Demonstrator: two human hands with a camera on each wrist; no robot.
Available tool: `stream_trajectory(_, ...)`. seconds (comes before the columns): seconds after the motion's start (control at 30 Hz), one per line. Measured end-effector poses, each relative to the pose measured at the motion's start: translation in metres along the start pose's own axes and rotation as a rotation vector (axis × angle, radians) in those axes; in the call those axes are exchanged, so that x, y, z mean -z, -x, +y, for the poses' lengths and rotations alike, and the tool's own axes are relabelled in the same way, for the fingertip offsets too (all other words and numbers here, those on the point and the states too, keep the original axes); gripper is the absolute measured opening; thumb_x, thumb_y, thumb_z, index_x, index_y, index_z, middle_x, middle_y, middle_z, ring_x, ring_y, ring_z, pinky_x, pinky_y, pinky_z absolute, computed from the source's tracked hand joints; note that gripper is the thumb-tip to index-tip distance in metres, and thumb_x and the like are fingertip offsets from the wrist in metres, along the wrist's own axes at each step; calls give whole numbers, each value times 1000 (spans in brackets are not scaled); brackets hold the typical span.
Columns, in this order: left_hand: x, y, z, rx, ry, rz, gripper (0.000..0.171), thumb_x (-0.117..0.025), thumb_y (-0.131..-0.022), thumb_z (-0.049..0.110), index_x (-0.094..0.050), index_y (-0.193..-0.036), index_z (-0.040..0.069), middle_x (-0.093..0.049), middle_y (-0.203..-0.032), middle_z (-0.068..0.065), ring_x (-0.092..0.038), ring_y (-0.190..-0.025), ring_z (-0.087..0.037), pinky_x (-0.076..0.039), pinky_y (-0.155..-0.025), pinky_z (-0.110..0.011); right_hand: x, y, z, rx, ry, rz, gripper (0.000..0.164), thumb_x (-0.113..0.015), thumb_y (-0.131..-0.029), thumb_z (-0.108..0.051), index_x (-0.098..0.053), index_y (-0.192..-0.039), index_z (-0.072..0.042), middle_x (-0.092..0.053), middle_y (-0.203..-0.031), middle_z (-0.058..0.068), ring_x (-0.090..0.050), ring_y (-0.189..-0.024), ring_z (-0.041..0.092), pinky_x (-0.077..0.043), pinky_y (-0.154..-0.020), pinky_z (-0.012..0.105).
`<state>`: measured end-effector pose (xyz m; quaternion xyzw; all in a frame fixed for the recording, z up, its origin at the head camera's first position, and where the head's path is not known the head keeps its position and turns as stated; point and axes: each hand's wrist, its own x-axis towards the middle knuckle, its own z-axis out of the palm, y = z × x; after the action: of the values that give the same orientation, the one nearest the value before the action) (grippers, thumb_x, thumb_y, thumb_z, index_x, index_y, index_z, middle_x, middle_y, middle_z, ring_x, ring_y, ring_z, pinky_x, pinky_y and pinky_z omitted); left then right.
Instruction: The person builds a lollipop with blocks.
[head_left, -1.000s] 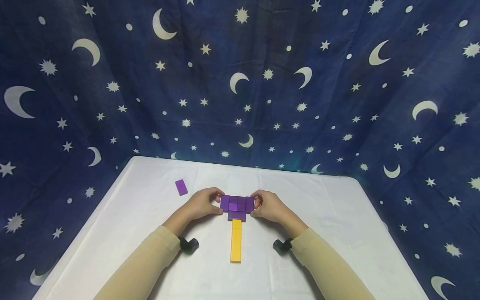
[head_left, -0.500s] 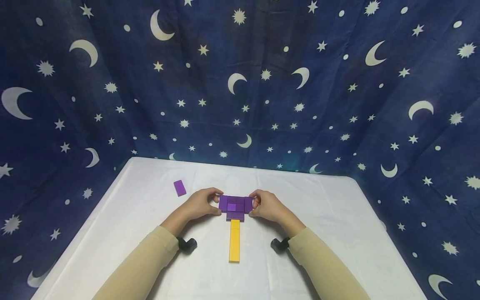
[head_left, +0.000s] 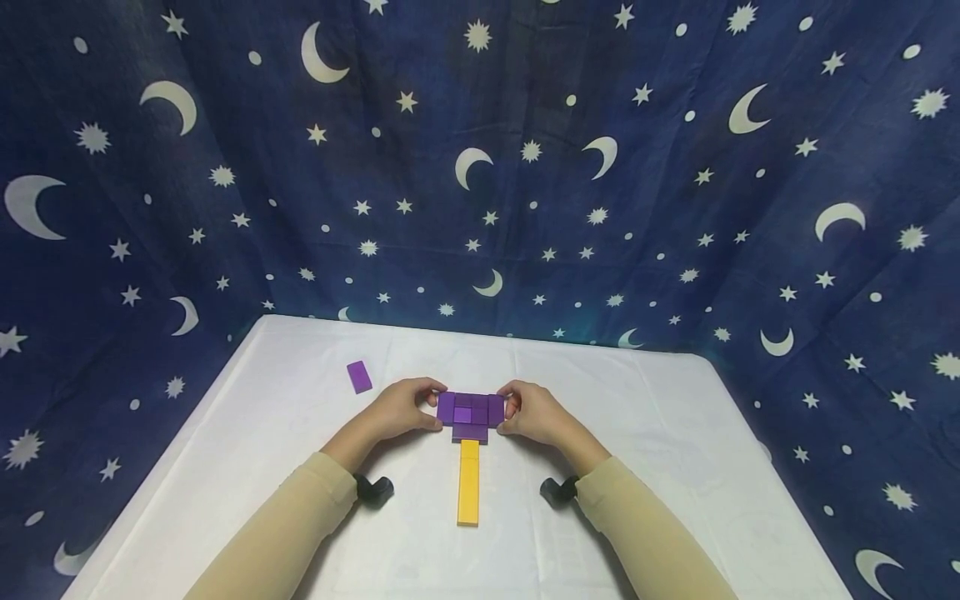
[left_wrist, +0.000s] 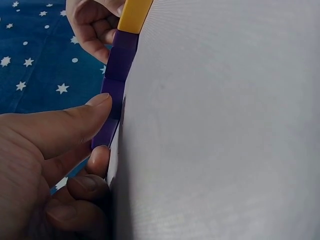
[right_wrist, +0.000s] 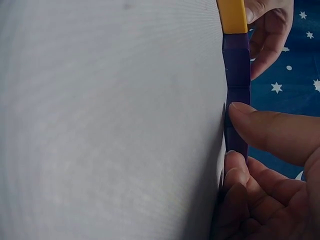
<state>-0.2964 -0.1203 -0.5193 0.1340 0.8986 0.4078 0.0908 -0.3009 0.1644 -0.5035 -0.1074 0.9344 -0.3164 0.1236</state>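
Observation:
In the head view several purple blocks (head_left: pixel 470 432) lie flat and edge to edge in the middle of the table. A row of yellow blocks (head_left: pixel 468 487) runs from their near side toward the person. The left hand (head_left: pixel 401 410) pinches the left-end purple block (head_left: pixel 446 409), thumb at its near edge and a fingertip at its far edge. At the other end, the right hand (head_left: pixel 538 414) holds the right-end purple block (head_left: pixel 497 412) the same way. Both wrist views show a thumb (left_wrist: pixel 75 125) pressing the purple side, with the other fingers curled beneath.
A single purple block (head_left: pixel 359 377) lies apart, beyond the left hand. The white-covered table (head_left: pixel 637 400) meets a dark blue curtain (head_left: pixel 480 200) with moons and stars at its back and sides. Black wrist cameras (head_left: pixel 373 491) hang below both wrists.
Only the head view has shifted a little. Both hands keep their hold on the end blocks, and the blocks lie in the same arrangement.

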Motion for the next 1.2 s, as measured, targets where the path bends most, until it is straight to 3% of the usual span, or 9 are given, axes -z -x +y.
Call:
stream_trajectory(0.43,3,0,-1,-5,30,-15,74,-96,-77,21,-67,-145,20,-67,-101,5,-59,-108,-20,-45,-111,-51,-1,0,1,2,-14,2,61,-95,-77,-10,-68,-133,-10,-63,-82,1,-56,-75,16,-47,-76,34)
stream_trajectory(0.8,13,5,0,-27,92,-32,79,-97,-77,18,-63,-149,13,-70,-101,-2,-59,-95,-19,-46,-93,-38,1,0,1,24,-12,-11,62,-95,-77,-11,-68,-133,-9,-63,-80,0,-56,-72,15,-48,-74,34)
stream_trajectory(0.97,23,7,-2,-6,89,-2,77,-94,-80,18,-62,-150,13,-69,-102,-3,-58,-92,-18,-46,-88,-36,1,1,2,35,-10,-6,62,-94,-77,-10,-68,-133,-8,-62,-80,1,-56,-72,15,-47,-75,33)
stream_trajectory(1.2,42,12,-13,48,52,96,74,-93,-82,19,-62,-149,11,-67,-101,-4,-62,-93,-20,-48,-83,-35,2,1,2,47,-14,-9,61,-94,-77,-10,-68,-132,-8,-62,-79,0,-55,-72,15,-48,-76,34)
